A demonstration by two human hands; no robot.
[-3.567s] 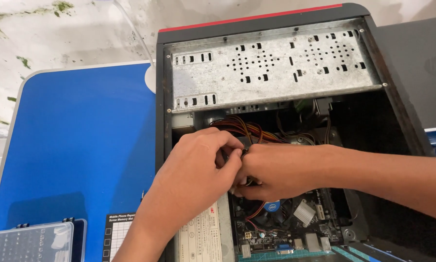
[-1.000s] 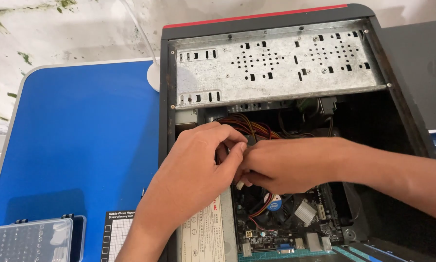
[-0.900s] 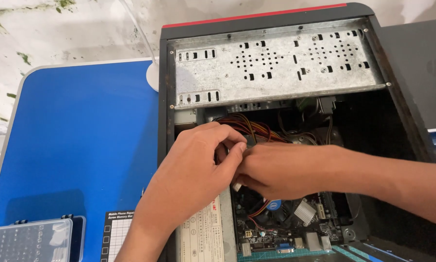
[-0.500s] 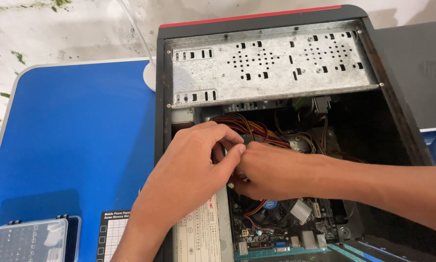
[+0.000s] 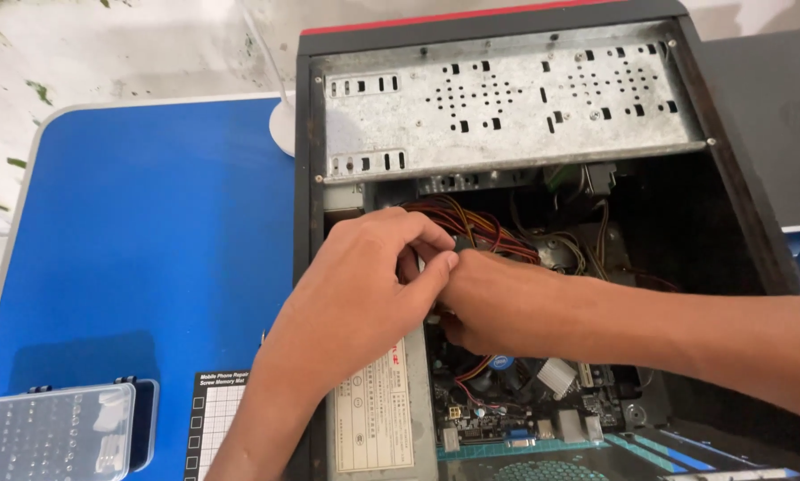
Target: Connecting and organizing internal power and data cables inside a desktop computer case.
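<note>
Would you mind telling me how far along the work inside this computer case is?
Done: the case lies open. In hand: left hand and right hand meet at the cable bundle, the grip hidden. Left: cables loose, no side panel fitted.

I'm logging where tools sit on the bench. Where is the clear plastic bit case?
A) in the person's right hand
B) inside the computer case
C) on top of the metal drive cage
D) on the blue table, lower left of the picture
D: the clear bit case lies on the blue table, outside the open computer case, away from both hands.
</note>
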